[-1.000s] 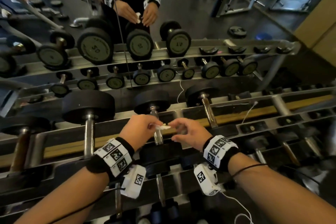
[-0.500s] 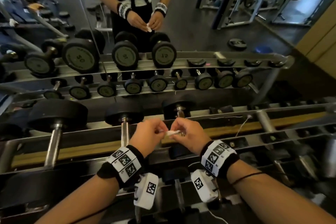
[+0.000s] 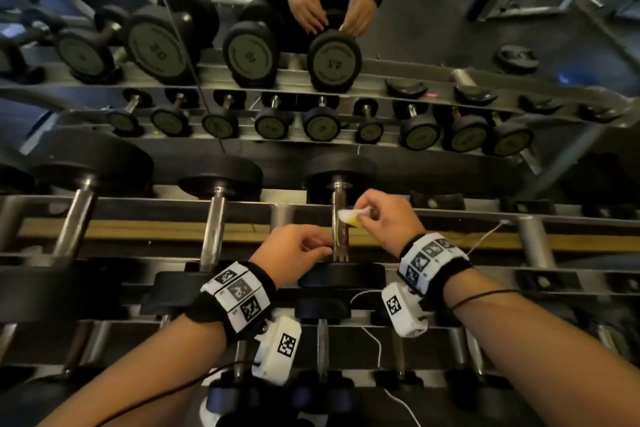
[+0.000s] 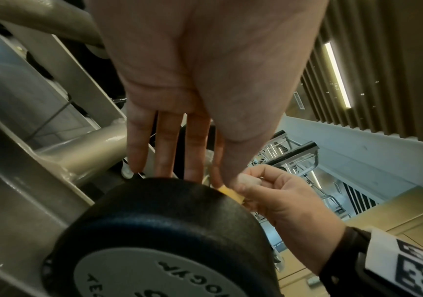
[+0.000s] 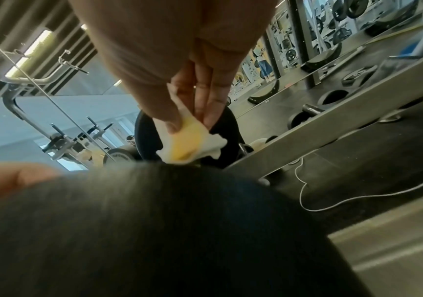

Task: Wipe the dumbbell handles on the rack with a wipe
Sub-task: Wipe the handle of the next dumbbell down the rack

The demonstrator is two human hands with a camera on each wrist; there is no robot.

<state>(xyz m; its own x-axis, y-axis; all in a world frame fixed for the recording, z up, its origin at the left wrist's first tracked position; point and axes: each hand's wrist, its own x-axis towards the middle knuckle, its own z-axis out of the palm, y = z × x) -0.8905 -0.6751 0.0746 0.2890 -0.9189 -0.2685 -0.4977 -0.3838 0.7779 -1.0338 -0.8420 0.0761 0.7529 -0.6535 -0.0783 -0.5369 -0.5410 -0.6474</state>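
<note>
Pinching the wipe (image 3: 350, 217) in my right hand (image 3: 388, 222), I have it touching the right side of the dumbbell handle (image 3: 337, 218) at the centre of the head frame, on the rack (image 3: 242, 210) running across the middle. The grip there is thumb against fingertips, with the white and yellow sheet bunched between them. My left hand (image 3: 294, 255), lower and just left of the same handle, is loose and holds nothing, its fingers reaching over the near black weight (image 4: 169, 213). To wipe well, I judge the sheet should wrap further round the bar rather than dab one side, then travel its full length between the two weights. The left hand could steady the weight if the dumbbell rolls. Handles in the left of the frame look untouched, though I cannot tell.
</note>
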